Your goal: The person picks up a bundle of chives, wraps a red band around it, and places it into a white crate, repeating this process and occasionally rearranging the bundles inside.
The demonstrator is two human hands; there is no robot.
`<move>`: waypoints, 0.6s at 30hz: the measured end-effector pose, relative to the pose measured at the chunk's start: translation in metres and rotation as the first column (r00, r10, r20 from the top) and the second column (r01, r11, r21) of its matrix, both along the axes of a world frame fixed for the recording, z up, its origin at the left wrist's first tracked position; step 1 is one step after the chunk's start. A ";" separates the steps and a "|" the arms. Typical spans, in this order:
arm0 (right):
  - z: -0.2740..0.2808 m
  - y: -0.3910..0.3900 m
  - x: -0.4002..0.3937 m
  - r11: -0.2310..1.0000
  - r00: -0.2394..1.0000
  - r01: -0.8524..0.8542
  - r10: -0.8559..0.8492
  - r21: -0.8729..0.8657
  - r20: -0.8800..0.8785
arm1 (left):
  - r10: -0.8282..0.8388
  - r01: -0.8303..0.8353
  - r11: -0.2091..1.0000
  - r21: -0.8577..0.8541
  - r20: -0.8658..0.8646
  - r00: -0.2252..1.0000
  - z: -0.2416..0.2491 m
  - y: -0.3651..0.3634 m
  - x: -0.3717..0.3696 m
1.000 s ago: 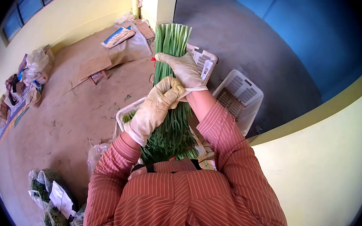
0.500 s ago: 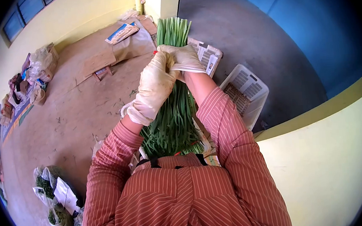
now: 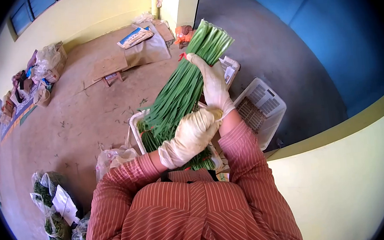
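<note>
A bundle of green garlic chives point(image 3: 178, 85), bound with a red tie point(image 3: 182, 56), slants from upper right to lower left above a white crate point(image 3: 135, 129). My right hand point(image 3: 211, 75), in a pale glove, is closed around it near the pale cut ends. My left hand point(image 3: 197, 131), also gloved, is closed at my right wrist, pinching the cuff of the right glove point(image 3: 226, 108). Its fingertips are partly hidden. More chives point(image 3: 201, 161) lie in the crate beneath, mostly covered by my hands and the bundle.
To the right stands another white crate point(image 3: 271, 100), with a smaller one point(image 3: 229, 67) behind it. Plastic bags of greens point(image 3: 55, 221) sit at lower left. A low stool point(image 3: 112, 77), cardboard point(image 3: 106, 66) and an orange bag point(image 3: 184, 35) are farther off. Leaf scraps litter the floor.
The bundle has tilted, its cut ends moving right. My left hand has left the tie and come down to my right wrist. My right hand has shifted right, still gripping the chives.
</note>
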State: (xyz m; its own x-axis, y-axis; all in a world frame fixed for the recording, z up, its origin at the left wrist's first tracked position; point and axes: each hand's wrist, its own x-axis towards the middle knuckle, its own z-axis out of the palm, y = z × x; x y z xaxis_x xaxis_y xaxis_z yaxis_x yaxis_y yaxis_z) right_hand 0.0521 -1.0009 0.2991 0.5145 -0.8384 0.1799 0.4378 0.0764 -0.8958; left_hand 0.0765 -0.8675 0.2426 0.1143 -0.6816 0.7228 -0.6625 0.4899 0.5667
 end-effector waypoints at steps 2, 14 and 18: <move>0.007 0.011 -0.004 1.000 1.000 0.019 -0.019 -0.010 0.016 | -0.027 0.027 1.000 -0.012 0.000 1.000 -0.002 0.005 -0.003; 0.016 -0.029 0.015 0.810 0.924 0.378 -0.304 -0.448 0.231 | 0.016 -0.012 0.988 0.157 -0.027 1.000 0.059 0.011 0.002; 0.026 -0.028 0.010 0.483 0.770 0.468 -0.634 -0.740 0.072 | -0.043 0.045 0.997 0.070 -0.029 0.999 0.039 -0.004 0.007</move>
